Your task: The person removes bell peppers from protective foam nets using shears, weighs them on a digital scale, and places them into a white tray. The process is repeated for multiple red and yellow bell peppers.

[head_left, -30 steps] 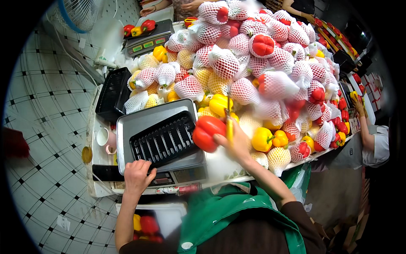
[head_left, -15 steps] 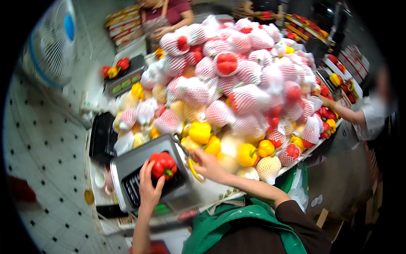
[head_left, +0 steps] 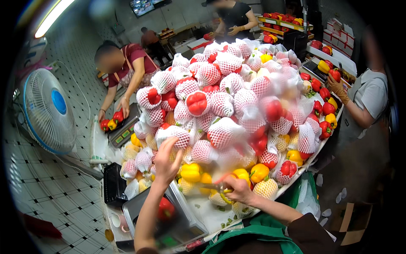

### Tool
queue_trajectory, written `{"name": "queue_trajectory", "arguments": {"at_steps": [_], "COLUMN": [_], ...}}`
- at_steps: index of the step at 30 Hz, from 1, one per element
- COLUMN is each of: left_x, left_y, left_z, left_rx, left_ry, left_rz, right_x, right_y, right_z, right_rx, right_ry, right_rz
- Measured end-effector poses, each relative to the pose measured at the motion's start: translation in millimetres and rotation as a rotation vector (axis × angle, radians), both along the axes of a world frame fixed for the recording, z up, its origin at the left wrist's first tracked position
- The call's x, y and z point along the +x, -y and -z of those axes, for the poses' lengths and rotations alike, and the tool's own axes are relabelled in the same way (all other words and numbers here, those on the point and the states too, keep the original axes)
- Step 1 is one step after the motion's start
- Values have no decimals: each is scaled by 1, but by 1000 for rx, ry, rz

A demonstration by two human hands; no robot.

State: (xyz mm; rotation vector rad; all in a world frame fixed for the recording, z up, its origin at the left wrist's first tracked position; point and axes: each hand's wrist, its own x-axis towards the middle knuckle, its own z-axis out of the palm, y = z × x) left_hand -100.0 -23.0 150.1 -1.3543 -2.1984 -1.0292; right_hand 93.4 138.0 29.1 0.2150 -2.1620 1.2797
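Observation:
My left hand (head_left: 168, 164) reaches over the near left side of the pepper heap, fingers apart, at a red bell pepper in white foam netting (head_left: 176, 134). Whether the fingertips touch it I cannot tell. My right hand (head_left: 240, 190) is closed around the yellow handle of a pair of scissors (head_left: 227, 197), with the grey blades, blurred, pointing left over the heap's near edge. Below my left forearm, a bare red bell pepper (head_left: 165, 209) sits on a grey weighing scale (head_left: 190, 220). Yellow bell peppers (head_left: 191, 172) lie between my hands.
Netted peppers are heaped high on the white table (head_left: 215, 218). A black crate (head_left: 113, 184) stands left of the scale. At left, a person handles peppers on another scale (head_left: 127, 127) near a fan (head_left: 48, 110). A gloved person at right holds a red pepper (head_left: 335, 75).
My left hand has left the red pepper on the scale and moved up to the heap. My right hand has shifted right with the scissors. The view has tilted upward.

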Motion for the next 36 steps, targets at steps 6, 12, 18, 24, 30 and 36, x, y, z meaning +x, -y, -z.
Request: {"name": "queue_trajectory", "arguments": {"at_steps": [6,12,18,24,30,36], "left_x": [-84,-101,-88,-17,56,93], "left_y": [-121,-163,-152,-113,-76,-60], "left_z": [-6,-8,7,4,26,50], "left_rx": [-177,-438,-190,253,558,314], "left_ry": [-216,-58,-116,317,933,617], "left_rz": [-78,-309,-398,-219,103,13], "right_x": [1,12,-13,-28,-31,-27], "right_y": [2,-23,-39,-71,-73,-58], "right_z": [15,-3,18,20,14,-22], "right_rx": [-171,-375,-542,-963,-888,-613], "right_ry": [119,205,24,-50,-101,-76], "right_rz": [-101,-75,78,232,259,278]}}
